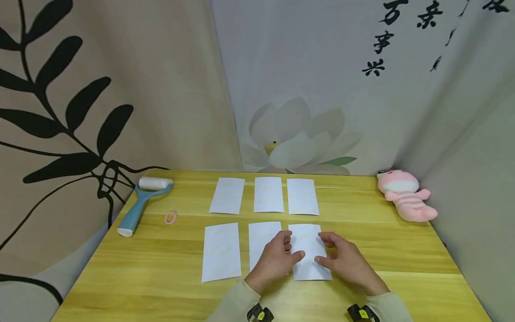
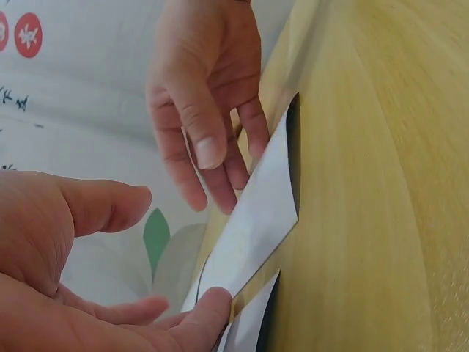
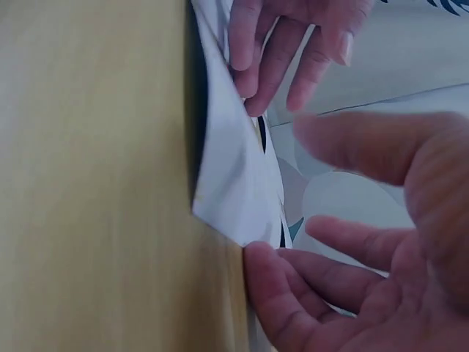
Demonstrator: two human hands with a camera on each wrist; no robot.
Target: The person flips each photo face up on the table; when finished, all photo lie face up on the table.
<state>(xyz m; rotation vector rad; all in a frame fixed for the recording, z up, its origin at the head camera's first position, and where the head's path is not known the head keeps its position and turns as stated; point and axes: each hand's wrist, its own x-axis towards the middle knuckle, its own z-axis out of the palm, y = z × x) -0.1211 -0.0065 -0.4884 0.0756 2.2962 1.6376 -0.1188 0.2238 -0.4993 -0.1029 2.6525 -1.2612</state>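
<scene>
A white paper card [image 1: 309, 255] lies at the front right of two rows of cards, its edges curling up off the wood. My left hand [image 1: 276, 258] is at its left side, partly covering the front middle card [image 1: 261, 237]. My right hand [image 1: 349, 263] is at the right side of the same card. In the left wrist view, the left fingertips [image 2: 214, 297] touch a card edge while the thumb stands apart. The right wrist view shows the right fingertips [image 3: 258, 257] against the card's corner, with that thumb also lifted away.
Three more cards, one being the middle back card [image 1: 268, 194], form the back row, and another card [image 1: 221, 252] lies front left. A blue lint roller [image 1: 138, 208] and a pink ring [image 1: 170, 218] lie left. A pink plush toy [image 1: 406, 195] sits at the table's [image 1: 402, 250] right edge.
</scene>
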